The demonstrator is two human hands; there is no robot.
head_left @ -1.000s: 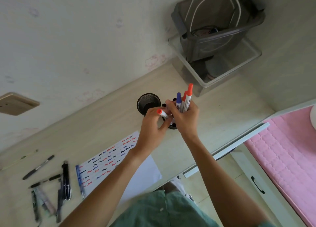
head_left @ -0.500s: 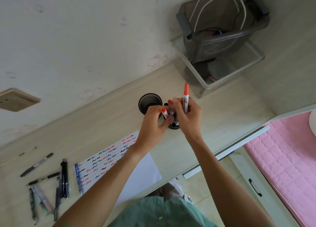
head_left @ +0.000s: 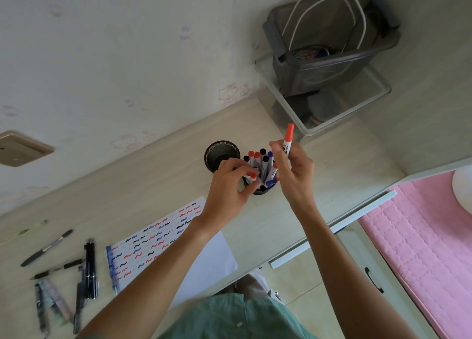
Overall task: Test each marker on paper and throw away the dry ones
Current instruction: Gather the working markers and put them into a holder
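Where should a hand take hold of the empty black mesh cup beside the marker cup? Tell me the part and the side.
Grip the empty mesh cup around its round wall, just under the rim. Come from its left, wall-facing side: the marker cup and the left hand crowd its right. It stands upright, so a wrap around the wall should suit it.

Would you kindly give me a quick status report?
Right hand holds red-capped marker above marker cup. Left hand steadies cup. Test sheet unobstructed.
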